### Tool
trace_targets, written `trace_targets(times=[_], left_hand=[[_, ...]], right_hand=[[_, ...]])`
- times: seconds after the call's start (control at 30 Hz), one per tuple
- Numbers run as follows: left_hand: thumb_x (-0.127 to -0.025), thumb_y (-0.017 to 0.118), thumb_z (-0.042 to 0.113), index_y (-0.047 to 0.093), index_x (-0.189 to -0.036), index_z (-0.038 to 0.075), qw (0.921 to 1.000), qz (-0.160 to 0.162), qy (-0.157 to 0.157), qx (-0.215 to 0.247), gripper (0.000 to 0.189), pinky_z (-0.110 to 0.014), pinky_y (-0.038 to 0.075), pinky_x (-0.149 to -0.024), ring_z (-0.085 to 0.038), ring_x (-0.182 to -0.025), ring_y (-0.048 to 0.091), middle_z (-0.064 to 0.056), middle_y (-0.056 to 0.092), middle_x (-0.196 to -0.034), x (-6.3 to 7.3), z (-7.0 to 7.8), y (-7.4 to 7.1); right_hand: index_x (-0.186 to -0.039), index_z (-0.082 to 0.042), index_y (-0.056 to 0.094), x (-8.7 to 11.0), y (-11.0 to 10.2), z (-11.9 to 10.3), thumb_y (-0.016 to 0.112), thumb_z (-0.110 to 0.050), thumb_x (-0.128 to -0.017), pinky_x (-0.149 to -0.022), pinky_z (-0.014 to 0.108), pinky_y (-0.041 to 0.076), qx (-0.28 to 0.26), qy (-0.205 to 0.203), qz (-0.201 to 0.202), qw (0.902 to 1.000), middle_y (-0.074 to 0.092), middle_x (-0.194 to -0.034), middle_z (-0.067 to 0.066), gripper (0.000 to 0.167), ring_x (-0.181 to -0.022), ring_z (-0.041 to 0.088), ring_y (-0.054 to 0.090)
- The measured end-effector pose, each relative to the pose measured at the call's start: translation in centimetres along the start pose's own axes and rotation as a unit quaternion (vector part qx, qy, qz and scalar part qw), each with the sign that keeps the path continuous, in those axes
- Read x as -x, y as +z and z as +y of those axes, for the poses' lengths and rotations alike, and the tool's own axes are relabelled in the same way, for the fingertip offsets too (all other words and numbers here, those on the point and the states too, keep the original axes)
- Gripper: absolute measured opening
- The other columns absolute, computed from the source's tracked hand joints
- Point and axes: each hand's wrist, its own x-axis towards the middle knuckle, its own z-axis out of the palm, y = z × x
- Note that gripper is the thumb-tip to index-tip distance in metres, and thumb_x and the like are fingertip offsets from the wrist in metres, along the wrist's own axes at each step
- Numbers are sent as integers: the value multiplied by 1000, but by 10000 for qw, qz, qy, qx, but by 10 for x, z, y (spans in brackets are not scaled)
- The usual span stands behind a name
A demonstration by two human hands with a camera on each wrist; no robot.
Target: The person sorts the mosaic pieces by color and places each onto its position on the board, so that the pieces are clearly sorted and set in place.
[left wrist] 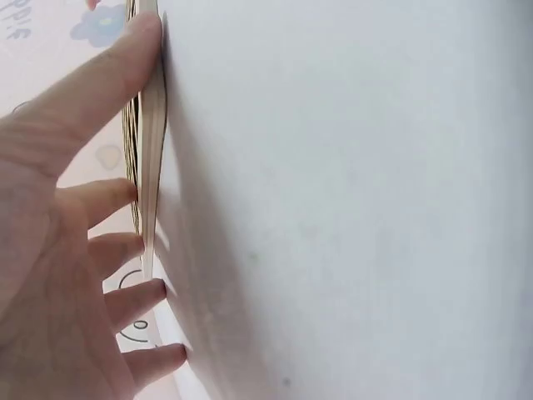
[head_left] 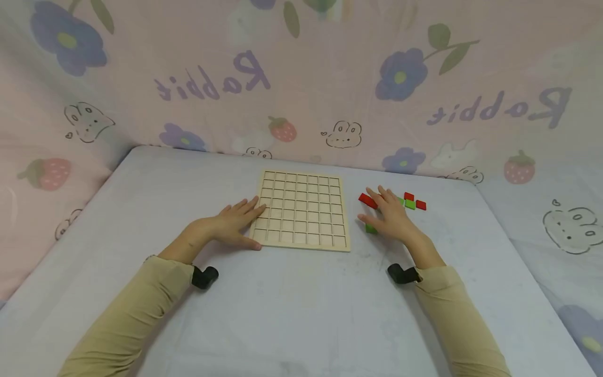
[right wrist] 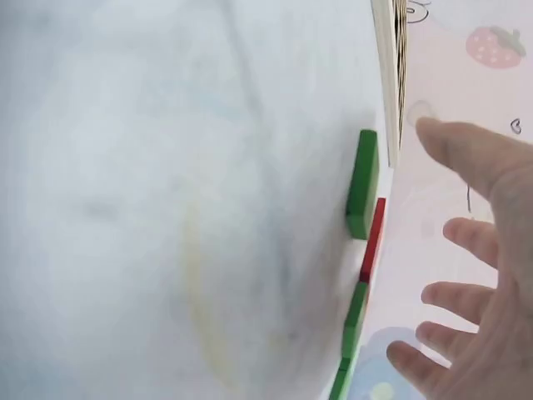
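Note:
A pale wooden board (head_left: 301,247) with a grid of square recesses lies flat on the table. My left hand (head_left: 231,224) rests at its left edge with fingers spread, and in the left wrist view the thumb (left wrist: 137,50) lies against the board's side. My right hand (head_left: 393,217) hovers over some small coloured tiles right of the board, fingers apart and holding nothing. Beneath it show a long red tile (head_left: 367,200) and a green tile (head_left: 371,229); others are partly hidden by the hand. In the right wrist view, the green tile (right wrist: 363,183) lies near the board's corner.
Beyond the right hand's fingers lie a red tile (head_left: 409,196), a small green tile (head_left: 410,204) and another red tile (head_left: 421,205). A white cloth covers the table (head_left: 292,303). Behind it hangs a pink curtain (head_left: 311,78) with printed flowers and rabbits.

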Motion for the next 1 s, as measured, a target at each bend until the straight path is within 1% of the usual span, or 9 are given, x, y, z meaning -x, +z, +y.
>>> trace_targets(times=[0.1, 0.2, 0.37, 0.5, 0.63, 0.8, 0.9, 1.0], left_hand=[[-85, 66, 50, 10, -155, 9, 10000, -25, 17, -17, 98, -65, 2, -113, -44, -146, -2, -18, -4, -161, 1, -3, 0], [-85, 67, 51, 10, -155, 11, 10000, -46, -29, 38, 98, -67, 1, -112, -45, -146, -3, -17, -4, -161, 2, -3, -1], [-84, 67, 52, 8, -156, 14, 9998, -104, -140, 125, 100, -68, -3, -111, -45, -145, -7, -14, -6, -161, 2, -1, -2], [-85, 67, 51, 7, -156, 14, 9997, -143, -179, 51, 99, -69, -3, -110, -45, -145, -7, -14, -7, -161, 2, -1, -2], [-86, 67, 49, 6, -156, 14, 9997, -177, -192, 36, 99, -69, -3, -110, -45, -145, -8, -15, -9, -161, 2, 1, -4], [-86, 66, 48, 5, -155, 14, 9995, -245, -201, 79, 99, -69, -4, -110, -44, -145, -11, -15, -11, -161, 2, 2, -5], [-86, 66, 48, 5, -155, 13, 9994, -269, -206, 65, 99, -70, -4, -109, -44, -145, -11, -15, -11, -161, 1, 2, -3], [-86, 66, 49, 5, -155, 13, 9994, -269, -226, 36, 99, -70, -4, -109, -44, -145, -11, -15, -10, -161, 1, 2, -1]], right_hand=[[-149, -2, 29, -4, 1, 5, 61, -31, -94, -110, 69, 13, -204, -37, -46, 9998, 18, -154, 33, 71, -141, 54, 12], [-149, -3, 30, -8, 2, 9, 59, -29, -95, -112, 64, 17, -384, 42, -87, 9992, 23, -153, 31, 67, -141, 50, 18], [-147, -5, 36, -13, 0, 11, 58, -25, -96, -113, 58, 22, -637, 418, -159, 9970, 34, -150, 24, 59, -140, 43, 26], [-145, -9, 42, -19, 1, 11, 59, -24, -95, -112, 57, 27, -677, 732, -205, 9948, 39, -148, 22, 55, -137, 41, 32], [-144, -11, 45, -26, 1, 13, 59, -25, -95, -109, 57, 31, -639, 886, -203, 9938, 42, -146, 22, 53, -133, 40, 37], [-141, -8, 49, -31, -1, 12, 61, -23, -94, -106, 55, 37, -667, 940, -125, 9933, 48, -139, 22, 51, -126, 39, 42], [-137, -3, 52, -31, -1, 11, 62, -20, -93, -103, 54, 39, -672, 836, -25, 9942, 51, -132, 24, 48, -120, 39, 45], [-134, 0, 54, -31, -1, 11, 63, -18, -92, -98, 51, 41, -683, 764, 41, 9947, 53, -125, 25, 47, -111, 37, 47]])
